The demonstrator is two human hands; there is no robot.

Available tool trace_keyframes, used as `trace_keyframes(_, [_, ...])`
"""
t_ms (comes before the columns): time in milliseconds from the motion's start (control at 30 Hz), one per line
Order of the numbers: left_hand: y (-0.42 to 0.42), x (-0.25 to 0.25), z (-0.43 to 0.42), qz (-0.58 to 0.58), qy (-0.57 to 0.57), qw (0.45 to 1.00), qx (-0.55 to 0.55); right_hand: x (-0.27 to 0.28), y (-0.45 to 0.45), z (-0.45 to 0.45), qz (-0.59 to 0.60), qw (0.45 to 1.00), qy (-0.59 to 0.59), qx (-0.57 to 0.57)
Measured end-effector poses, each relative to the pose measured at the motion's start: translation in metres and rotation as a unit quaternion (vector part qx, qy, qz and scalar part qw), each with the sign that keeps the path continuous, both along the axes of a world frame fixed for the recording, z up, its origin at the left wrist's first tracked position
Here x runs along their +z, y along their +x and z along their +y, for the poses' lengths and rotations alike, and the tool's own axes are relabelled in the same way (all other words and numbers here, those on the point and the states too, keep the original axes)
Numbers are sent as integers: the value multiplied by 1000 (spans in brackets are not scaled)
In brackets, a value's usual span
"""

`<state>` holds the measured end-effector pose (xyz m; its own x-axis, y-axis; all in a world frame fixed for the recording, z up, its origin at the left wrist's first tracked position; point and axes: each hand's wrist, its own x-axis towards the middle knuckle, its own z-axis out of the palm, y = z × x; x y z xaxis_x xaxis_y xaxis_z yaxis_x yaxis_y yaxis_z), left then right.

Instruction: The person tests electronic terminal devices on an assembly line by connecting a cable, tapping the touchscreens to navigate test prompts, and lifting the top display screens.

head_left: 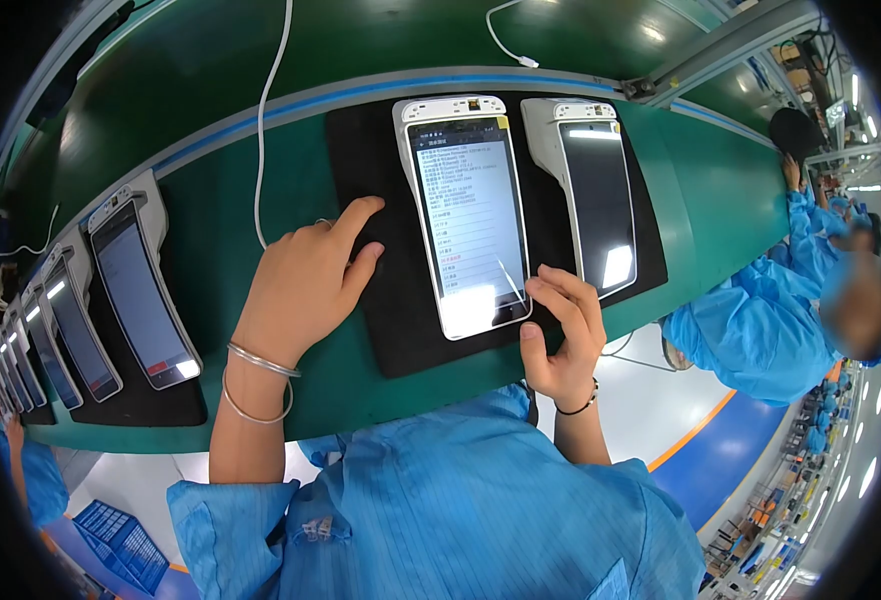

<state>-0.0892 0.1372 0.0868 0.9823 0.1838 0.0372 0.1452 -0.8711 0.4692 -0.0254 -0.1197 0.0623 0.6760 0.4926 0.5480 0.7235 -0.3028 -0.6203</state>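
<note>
A white handheld payment terminal (470, 230) lies face up on a black mat (405, 340), its screen lit with a list of text lines. My right hand (568, 340) is at its lower right edge, fingers bent and thumb apart, the fingertips touching or almost touching the edge. To the left of the terminal, my left hand (305, 270) is open over the mat's edge, index finger and thumb spread, holding nothing. A second white terminal (598, 200) with a dark, reflecting screen lies just right of the first one.
More terminals (140, 285) stand in a row on the left of the green bench (225, 210). A white cable (263, 130) runs down behind my left hand; another cable plug (527, 62) lies at the back. Co-workers in blue (760, 320) sit right; a blue crate (120, 545) is on the floor.
</note>
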Motion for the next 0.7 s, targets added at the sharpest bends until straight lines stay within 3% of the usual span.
trace_keyframes(433, [2, 15, -23, -184, -85, 972, -119, -2, 3, -5, -9, 999, -28, 31])
trace_keyframes(700, [3, 8, -23, -134, -69, 974, -170, -3, 1, -8, 10, 999, -3, 32])
